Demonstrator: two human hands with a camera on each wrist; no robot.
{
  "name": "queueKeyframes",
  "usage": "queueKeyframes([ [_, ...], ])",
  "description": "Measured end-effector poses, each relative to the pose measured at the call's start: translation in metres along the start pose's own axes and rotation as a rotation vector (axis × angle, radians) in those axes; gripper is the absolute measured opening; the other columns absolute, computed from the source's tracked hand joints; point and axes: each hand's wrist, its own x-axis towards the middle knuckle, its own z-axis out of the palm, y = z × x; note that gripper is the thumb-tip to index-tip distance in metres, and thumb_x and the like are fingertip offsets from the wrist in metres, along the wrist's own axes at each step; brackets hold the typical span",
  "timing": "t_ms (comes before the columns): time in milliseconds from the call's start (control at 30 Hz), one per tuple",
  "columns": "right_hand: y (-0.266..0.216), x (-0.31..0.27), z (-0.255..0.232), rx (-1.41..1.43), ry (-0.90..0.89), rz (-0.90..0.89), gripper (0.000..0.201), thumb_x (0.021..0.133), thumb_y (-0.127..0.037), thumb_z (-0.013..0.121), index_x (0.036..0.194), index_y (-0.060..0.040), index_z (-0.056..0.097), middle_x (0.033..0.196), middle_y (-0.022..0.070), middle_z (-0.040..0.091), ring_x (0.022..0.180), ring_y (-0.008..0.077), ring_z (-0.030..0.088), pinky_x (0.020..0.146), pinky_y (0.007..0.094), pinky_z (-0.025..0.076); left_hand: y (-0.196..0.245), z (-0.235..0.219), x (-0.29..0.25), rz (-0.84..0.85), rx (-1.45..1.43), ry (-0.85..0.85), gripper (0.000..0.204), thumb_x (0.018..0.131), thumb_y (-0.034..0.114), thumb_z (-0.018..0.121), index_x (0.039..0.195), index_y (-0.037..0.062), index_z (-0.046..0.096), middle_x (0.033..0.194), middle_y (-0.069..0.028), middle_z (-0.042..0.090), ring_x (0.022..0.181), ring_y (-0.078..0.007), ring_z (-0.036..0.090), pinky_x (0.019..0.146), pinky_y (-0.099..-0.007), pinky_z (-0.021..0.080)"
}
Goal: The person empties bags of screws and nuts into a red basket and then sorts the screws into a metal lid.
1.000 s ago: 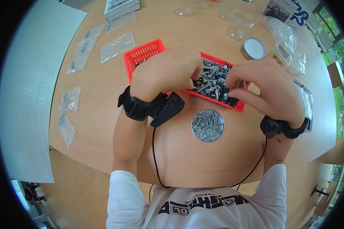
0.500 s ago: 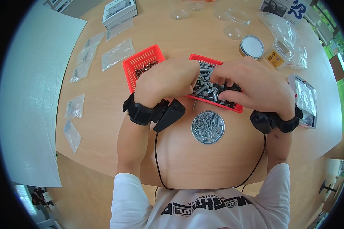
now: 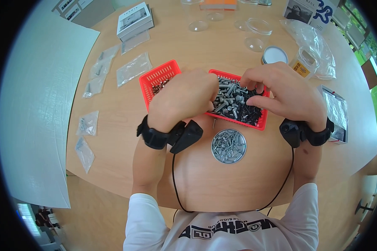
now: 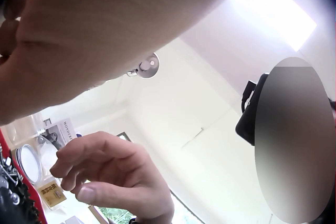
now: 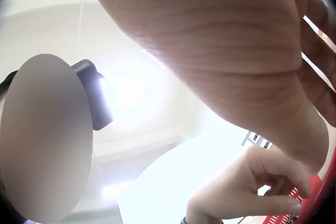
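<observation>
A pale wood table [image 3: 238, 184] spreads before the person, and nearest the torso sits 1 round dish [image 3: 229, 162] of small silver screws, probably central so both hands can reach it. Beyond, the right hand [image 3: 287, 90], thumb and fingers parted with nothing visible between them, is over the right red basket [image 3: 262, 121], where silver and black bolts [image 3: 226, 98] lie. The left hand [image 3: 186, 96] bends over that basket's left end; I cannot tell whether it grips anything. The left red basket [image 3: 148, 83] seems to keep coppery screws [image 3: 158, 87] apart. Farther off stands a lidded tin [image 3: 275, 55].
</observation>
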Motion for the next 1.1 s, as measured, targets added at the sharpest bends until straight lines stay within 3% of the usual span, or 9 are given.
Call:
queueKeyframes([
  [100,0.002,0.003,0.002,0.003,0.036,-0.064,0.028,0.081,-0.015,0.072,0.104,-0.0020,0.064,0.091,0.0134,0.068,0.087,0.0310,0.065,0.077,0.0396,0.051,0.013,0.006,0.013,-0.173,0.123,-0.243,0.006,0.075,0.006,0.070,0.081,0.0059,0.071,0.085,-0.0100,0.068,0.091,-0.0289,0.065,0.076,-0.0381,0.053],
  [300,0.003,0.001,0.001,-0.002,0.091,-0.068,0.029,0.080,-0.014,0.075,0.103,-0.0010,0.064,0.089,0.0137,0.068,0.081,0.0302,0.067,0.073,0.0387,0.052,0.008,-0.012,-0.001,-0.062,0.000,0.056,0.009,0.078,0.002,0.063,0.083,0.0001,0.070,0.088,-0.0187,0.068,0.087,-0.0358,0.066,0.076,-0.0446,0.053],
  [400,0.006,0.000,0.000,-0.013,0.101,-0.070,0.029,0.080,-0.015,0.075,0.104,-0.0015,0.065,0.089,0.0135,0.068,0.081,0.0304,0.066,0.074,0.0391,0.051,0.016,-0.026,-0.010,0.015,-0.041,0.078,0.010,0.077,0.006,0.066,0.083,0.0003,0.071,0.087,-0.0184,0.068,0.088,-0.0352,0.066,0.078,-0.0438,0.053],
  [500,0.004,-0.002,-0.002,-0.022,0.102,-0.044,0.029,0.080,-0.016,0.075,0.104,-0.0023,0.065,0.090,0.0130,0.068,0.083,0.0303,0.065,0.076,0.0394,0.050,0.019,-0.018,-0.012,0.106,-0.069,-0.095,0.008,0.076,0.008,0.071,0.082,0.0033,0.072,0.090,-0.0106,0.069,0.089,-0.0288,0.064,0.079,-0.0377,0.052],
  [600,0.003,-0.004,-0.004,-0.029,0.101,-0.033,0.029,0.081,-0.016,0.074,0.104,-0.0029,0.065,0.092,0.0127,0.068,0.085,0.0299,0.065,0.079,0.0396,0.049,0.030,-0.017,-0.009,0.066,-0.113,-0.267,0.011,0.074,0.008,0.073,0.084,0.0041,0.073,0.090,-0.0106,0.069,0.091,-0.0285,0.063,0.081,-0.0369,0.051],
  [700,0.001,-0.004,-0.006,-0.040,0.087,-0.020,0.028,0.081,-0.016,0.074,0.105,-0.0033,0.065,0.092,0.0126,0.068,0.086,0.0299,0.065,0.081,0.0398,0.049,0.022,-0.017,-0.006,0.000,-0.073,-0.164,0.010,0.073,0.008,0.075,0.083,0.0054,0.073,0.090,-0.0097,0.068,0.095,-0.0281,0.063,0.082,-0.0371,0.051],
  [800,0.005,-0.002,-0.001,-0.037,0.103,-0.068,0.029,0.082,-0.015,0.073,0.106,-0.0033,0.064,0.092,0.0127,0.068,0.087,0.0304,0.065,0.080,0.0402,0.049,-0.002,-0.003,-0.003,-0.026,-0.012,-0.007,0.012,0.069,0.001,0.072,0.081,0.0034,0.070,0.086,-0.0156,0.067,0.088,-0.0341,0.065,0.074,-0.0416,0.053],
  [900,0.009,0.002,0.006,-0.009,0.098,-0.075,0.029,0.081,-0.015,0.073,0.106,-0.0034,0.064,0.092,0.0128,0.068,0.088,0.0311,0.064,0.079,0.0405,0.050,-0.009,0.002,0.004,-0.173,-0.019,-0.127,0.021,0.068,0.009,0.082,0.085,0.0071,0.071,0.094,-0.0091,0.064,0.098,-0.0284,0.062,0.084,-0.0378,0.051],
  [1100,0.002,0.003,0.007,-0.016,0.093,-0.060,0.028,0.081,-0.014,0.073,0.105,-0.0034,0.063,0.090,0.0127,0.067,0.088,0.0317,0.064,0.075,0.0413,0.050,0.002,0.004,0.012,-0.195,0.087,-0.149,0.027,0.066,0.011,0.084,0.087,0.0064,0.068,0.093,-0.0105,0.063,0.097,-0.0298,0.062,0.083,-0.0396,0.051],
])
